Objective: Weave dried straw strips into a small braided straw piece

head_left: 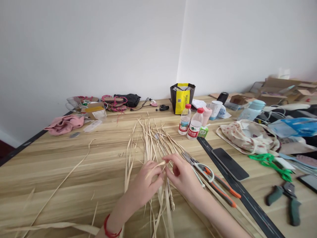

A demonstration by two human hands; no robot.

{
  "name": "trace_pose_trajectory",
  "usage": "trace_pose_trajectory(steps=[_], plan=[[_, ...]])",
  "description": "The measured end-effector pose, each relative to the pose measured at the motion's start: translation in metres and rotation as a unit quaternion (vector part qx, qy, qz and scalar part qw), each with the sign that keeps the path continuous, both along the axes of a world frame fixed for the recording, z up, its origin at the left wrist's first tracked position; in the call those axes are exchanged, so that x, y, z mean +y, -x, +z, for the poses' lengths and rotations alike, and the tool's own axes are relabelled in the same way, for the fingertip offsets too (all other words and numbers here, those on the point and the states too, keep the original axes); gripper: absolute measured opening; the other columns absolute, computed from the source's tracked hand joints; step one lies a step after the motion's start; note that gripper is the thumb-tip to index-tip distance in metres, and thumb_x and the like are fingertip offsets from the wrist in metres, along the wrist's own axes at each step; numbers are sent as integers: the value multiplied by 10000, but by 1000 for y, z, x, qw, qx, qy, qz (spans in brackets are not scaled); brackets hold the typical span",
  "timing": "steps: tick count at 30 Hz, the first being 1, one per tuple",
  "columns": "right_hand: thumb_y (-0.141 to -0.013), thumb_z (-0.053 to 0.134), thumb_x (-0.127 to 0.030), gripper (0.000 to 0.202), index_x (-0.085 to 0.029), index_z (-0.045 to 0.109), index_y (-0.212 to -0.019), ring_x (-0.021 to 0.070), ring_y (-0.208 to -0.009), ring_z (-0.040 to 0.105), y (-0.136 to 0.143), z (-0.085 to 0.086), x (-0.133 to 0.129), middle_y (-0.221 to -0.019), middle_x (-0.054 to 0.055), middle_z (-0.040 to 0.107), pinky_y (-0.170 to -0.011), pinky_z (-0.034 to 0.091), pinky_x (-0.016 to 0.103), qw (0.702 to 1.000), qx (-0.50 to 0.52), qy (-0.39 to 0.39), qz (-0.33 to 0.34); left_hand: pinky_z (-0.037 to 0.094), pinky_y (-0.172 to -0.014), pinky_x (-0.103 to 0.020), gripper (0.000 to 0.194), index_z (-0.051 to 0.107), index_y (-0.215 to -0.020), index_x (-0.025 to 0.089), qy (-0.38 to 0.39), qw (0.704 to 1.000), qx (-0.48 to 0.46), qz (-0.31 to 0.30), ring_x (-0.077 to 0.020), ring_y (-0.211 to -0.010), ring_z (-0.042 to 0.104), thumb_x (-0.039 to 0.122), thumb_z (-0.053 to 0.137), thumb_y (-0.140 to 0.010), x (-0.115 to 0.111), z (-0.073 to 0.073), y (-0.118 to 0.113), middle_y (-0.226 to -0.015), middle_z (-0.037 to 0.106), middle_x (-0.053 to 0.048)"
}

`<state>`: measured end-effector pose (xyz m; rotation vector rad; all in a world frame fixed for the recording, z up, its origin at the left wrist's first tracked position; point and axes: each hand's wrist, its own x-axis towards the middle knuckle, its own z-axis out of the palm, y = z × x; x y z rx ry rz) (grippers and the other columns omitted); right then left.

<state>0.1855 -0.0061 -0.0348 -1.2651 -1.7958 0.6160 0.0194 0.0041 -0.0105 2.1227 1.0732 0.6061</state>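
Both of my hands meet above a spread of pale dried straw strips lying lengthwise on the wooden table. My left hand, with a red cord at the wrist, is closed on a thin straw strip that shows between the fingers. Thumb and index finger of my right hand pinch the same strip near its right end. Just right of the right hand lie scissors with pale handles and orange-and-grey pliers.
Two red-capped water bottles stand beyond the hands, before a yellow-and-black bag. A phone lies right of a black strip; dark-handled pruners lie nearer. A pink cloth sits far left.
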Motion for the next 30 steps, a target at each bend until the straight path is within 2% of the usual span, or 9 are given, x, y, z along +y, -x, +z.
trace_pose_trajectory(steps=[5, 9, 12, 19, 25, 30], plan=[[-874, 500, -132, 126, -194, 606, -907, 134, -593, 538, -2, 6, -3, -863, 45, 644, -602, 441, 263, 999, -8, -29, 22, 423, -804, -360, 227, 546, -719, 206, -16, 999, 27, 9, -221, -883, 539, 225, 418, -905, -2, 0, 0, -837, 608, -30], [-884, 519, -147, 123, -196, 624, -925, 165, -673, 589, -2, 3, -5, -858, 55, 671, -629, 452, 272, 998, -36, -40, 19, 436, -797, -369, 203, 572, -874, 207, -35, 996, 12, 81, -231, -895, 563, 371, 459, -916, -3, -2, -1, -919, 618, -54], [-897, 522, -195, 110, -206, 625, -936, 160, -627, 591, -1, -2, -7, -833, 48, 683, -593, 445, 268, 998, -46, -43, 15, 442, -770, -372, 237, 555, -821, 194, -58, 992, 7, 113, -236, -865, 575, 375, 443, -924, -3, -5, -3, -897, 611, -70], [-891, 499, -152, 141, -200, 632, -881, 186, -736, 621, -1, 1, -8, -823, 51, 676, -677, 452, 285, 999, -27, -22, 7, 424, -816, -380, 214, 553, -860, 206, -33, 996, -4, 82, -239, -922, 565, 299, 383, -949, -2, -3, -3, -929, 613, -68], [-862, 533, -201, 110, -188, 616, -791, 145, -574, 534, 1, 5, -7, -686, 16, 636, -559, 411, 249, 999, 23, 25, -6, 416, -749, -337, 238, 531, -804, 201, 24, 995, -36, 89, -205, -808, 559, 354, 407, -939, -2, -4, -1, -833, 592, -37], [-860, 521, -238, 119, -180, 598, -790, 133, -536, 492, -7, 6, -2, -633, 2, 579, -525, 381, 245, 998, 38, 11, -54, 389, -691, -301, 253, 479, -723, 208, 38, 992, -67, 97, -173, -722, 522, 342, 420, -929, -2, -5, -1, -726, 536, 8]])
